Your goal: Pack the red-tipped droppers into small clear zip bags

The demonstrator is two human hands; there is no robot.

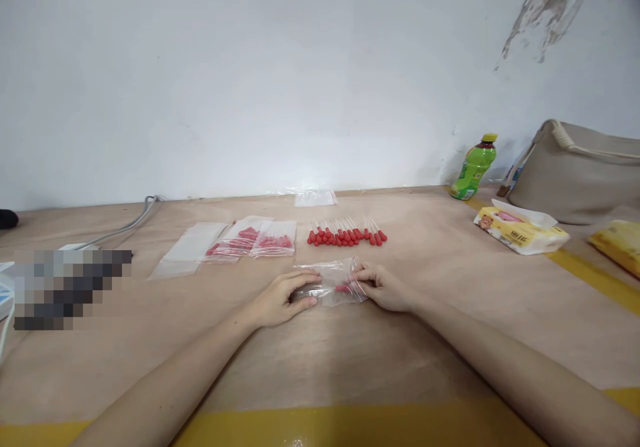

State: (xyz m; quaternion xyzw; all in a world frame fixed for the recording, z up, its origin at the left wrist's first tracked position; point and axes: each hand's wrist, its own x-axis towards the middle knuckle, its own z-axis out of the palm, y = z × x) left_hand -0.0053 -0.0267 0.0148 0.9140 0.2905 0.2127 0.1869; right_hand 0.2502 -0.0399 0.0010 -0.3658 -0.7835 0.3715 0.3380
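A clear zip-lock bag (327, 275) lies on the table between my two hands. A red-tipped piece (343, 289) shows inside it. My left hand (285, 297) rests at the bag's left end, with thumb and fingers apart and their tips touching the plastic. At the right end, the fingers of my right hand (384, 288) are pinched at the bag's mouth by its red zip line; anything else between them is hidden. Just beyond, red-tipped white sticks (345, 235) lie side by side in a row, red ends toward me.
Filled bags of red-tipped pieces (273, 241) and flat clear bags (187, 250) lie at left. Another bag (315, 198) is by the wall. Rightward are a green bottle (475, 168), a tissue pack (523, 230), a grey-beige handbag (575, 173) and a yellow packet (620, 243). A cable (125, 225) runs at left.
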